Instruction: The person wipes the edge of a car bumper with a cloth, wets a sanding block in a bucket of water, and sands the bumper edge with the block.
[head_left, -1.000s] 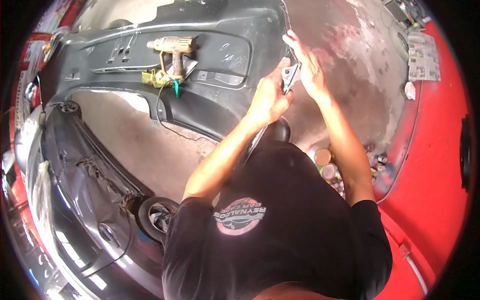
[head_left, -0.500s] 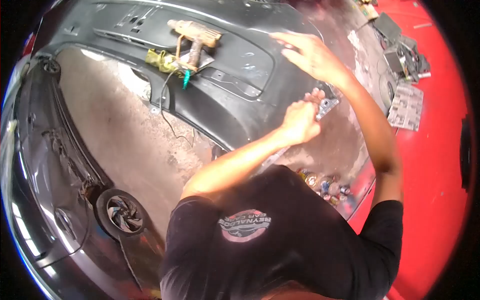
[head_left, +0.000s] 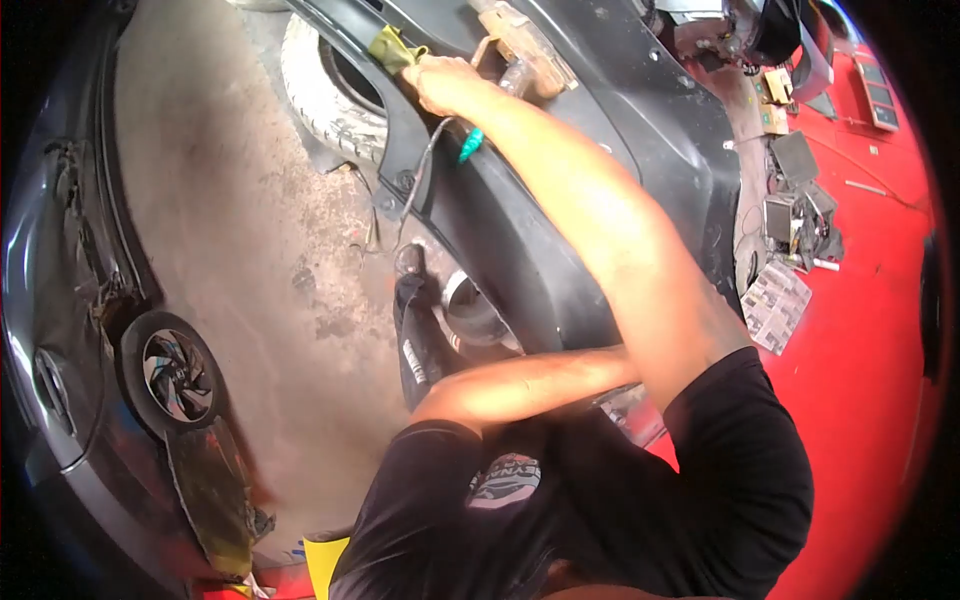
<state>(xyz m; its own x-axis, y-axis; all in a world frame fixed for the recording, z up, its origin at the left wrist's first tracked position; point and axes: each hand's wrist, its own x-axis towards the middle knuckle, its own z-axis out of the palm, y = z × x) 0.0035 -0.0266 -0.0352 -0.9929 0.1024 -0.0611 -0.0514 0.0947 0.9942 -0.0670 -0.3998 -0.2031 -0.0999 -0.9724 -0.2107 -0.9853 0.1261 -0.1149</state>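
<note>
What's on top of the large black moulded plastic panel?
Visible there: a tan pistol-shaped power tool, a crumpled yellow-green cloth at the right hand, and a small teal piece. The right forearm covers part of the panel; anything under it is hidden.

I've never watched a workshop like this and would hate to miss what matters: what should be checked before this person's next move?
1. Right hand at the yellow-green cloth: ok, they touch.
2. Firm grip on that cloth: cannot tell, too little of the hold shows.
3. Left hand in sight: not ok, hidden behind the right arm.
4. Tan power tool resting on the dark panel: ok, it lies there.
5. Cord well clear of the right arm: not ok, it emerges close beside the wrist.
6. Tool switched off: cannot tell.
</note>
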